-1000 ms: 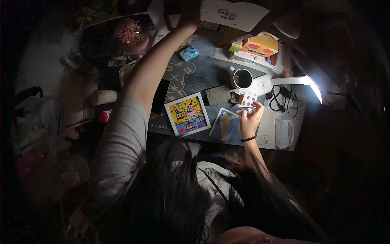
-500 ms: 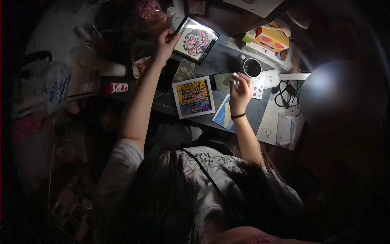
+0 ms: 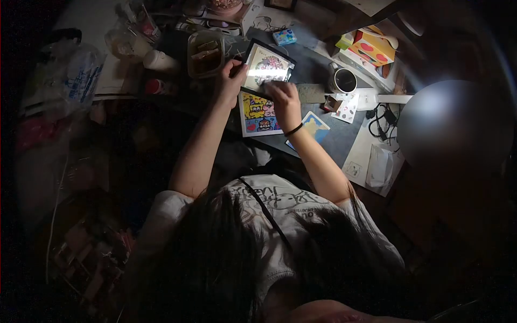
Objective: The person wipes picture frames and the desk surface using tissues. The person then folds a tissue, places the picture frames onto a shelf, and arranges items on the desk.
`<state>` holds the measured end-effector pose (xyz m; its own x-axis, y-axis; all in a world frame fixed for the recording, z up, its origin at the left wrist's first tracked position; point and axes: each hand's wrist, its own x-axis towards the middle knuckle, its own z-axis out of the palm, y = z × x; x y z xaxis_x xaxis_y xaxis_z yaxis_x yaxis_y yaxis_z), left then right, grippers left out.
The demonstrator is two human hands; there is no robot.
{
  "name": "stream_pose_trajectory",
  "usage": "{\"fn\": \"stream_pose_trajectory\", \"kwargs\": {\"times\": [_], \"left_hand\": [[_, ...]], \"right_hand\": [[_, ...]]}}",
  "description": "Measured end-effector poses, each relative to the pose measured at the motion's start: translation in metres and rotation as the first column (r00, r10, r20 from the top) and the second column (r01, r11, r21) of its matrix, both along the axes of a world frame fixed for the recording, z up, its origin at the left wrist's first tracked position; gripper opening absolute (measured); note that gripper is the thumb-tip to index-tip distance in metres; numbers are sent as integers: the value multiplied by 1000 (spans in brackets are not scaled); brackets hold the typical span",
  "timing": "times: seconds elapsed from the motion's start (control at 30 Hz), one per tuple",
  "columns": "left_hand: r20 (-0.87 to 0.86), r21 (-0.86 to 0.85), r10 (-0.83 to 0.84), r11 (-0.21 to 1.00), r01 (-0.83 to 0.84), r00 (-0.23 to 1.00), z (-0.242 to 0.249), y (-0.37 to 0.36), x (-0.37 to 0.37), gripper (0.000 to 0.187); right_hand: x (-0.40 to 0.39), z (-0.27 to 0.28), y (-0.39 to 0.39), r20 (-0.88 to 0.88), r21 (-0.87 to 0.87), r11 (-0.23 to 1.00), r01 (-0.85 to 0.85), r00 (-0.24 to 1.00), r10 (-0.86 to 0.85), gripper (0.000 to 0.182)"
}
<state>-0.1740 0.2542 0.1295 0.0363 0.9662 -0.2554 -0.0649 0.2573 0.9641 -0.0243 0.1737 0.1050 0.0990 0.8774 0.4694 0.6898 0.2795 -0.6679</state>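
The dark grey desk mat (image 3: 338, 142) spreads beneath and around the white ceramic mug (image 3: 344, 81), my landmark. Left of the mug, I hold up the black-framed rectangular picture with a round pink and red design (image 3: 260, 60), a bright streak of light across its glossy face. My left hand (image 3: 231, 82) is clamped on its left edge. My right hand (image 3: 284, 95) has its fingers bent against the picture's lower right part; I cannot tell whether they pinch anything. Left of the mug and nearer me, partly covered by the held picture, lies the white-framed yellow, red and blue cartoon picture (image 3: 258, 110). Well left of the mug is the clear plastic tub with packets inside (image 3: 206, 53). Beyond the mug, to its right, is the yellow-orange cardboard box with red hearts (image 3: 371, 49). Nearer me than the mug lie the flat blue and tan card (image 3: 314, 128) and, smallest, the little brown open box (image 3: 332, 104).
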Motion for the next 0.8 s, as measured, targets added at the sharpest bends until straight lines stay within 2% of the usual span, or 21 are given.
{"fn": "stream_pose_trajectory", "kwargs": {"times": [0.07,0.1,0.17,0.2,0.27,0.3,0.37,0.4,0.47,0.5,0.57,0.6,0.63,0.67,0.7,0.73,0.77,0.8], "left_hand": [[-54,40,18,999,-16,998,-2,-4,-1,13],[-53,41,18,999,-16,998,-2,-8,-1,13],[115,-99,61,994,-49,991,-5,-20,2,13],[115,-102,61,994,-50,991,-5,-26,4,13],[-16,4,8,1000,-8,1000,-4,-35,10,12],[-71,89,30,996,-23,997,-20,-38,13,12],[-62,82,52,996,-47,997,-12,-40,20,12],[-54,70,77,995,-73,996,-9,-44,21,12],[-51,55,102,994,-99,994,-8,-49,22,12],[-52,40,123,992,-121,991,-7,-51,22,13],[-168,170,71,985,-43,983,-11,-61,21,11],[-211,192,27,981,14,977,-13,-65,21,11],[-289,211,17,976,47,957,-8,-72,23,11],[-366,230,9,970,81,931,-3,-77,26,11],[-408,160,-15,983,88,913,8,-77,29,11],[-410,163,-16,983,90,912,1,-72,28,11],[-375,301,54,951,67,925,-12,-64,27,13],[-330,432,119,901,37,936,-9,-60,27,14]], "right_hand": [[-6,-2,-15,-92,11,986,-166,982,167,26],[-4,-1,-17,-153,22,992,-128,980,130,26],[13,20,-5,-275,-115,984,135,948,-162,27],[29,12,13,-240,3,959,283,931,-274,27],[34,15,31,-268,-111,916,385,876,-400,28],[32,-1,38,-238,-174,918,357,889,-391,30],[2,5,30,-293,-186,952,243,911,-290,32],[-15,18,20,-311,-29,988,152,938,-153,26],[-25,15,9,-117,60,996,65,991,-58,31],[-19,12,8,-90,57,997,43,995,-38,34],[1,7,17,-203,-101,967,236,946,-252,34],[14,-6,31,-351,-173,917,359,847,-399,30],[26,4,33,-199,-218,869,444,852,-485,26],[22,9,34,-201,-216,871,442,852,-483,26],[12,13,34,-250,-143,919,368,885,-393,26],[1,19,31,-291,-67,954,293,909,-300,26],[-13,24,22,-322,-48,983,176,929,-182,31],[-15,24,21,-246,45,991,126,963,-111,32]]}}
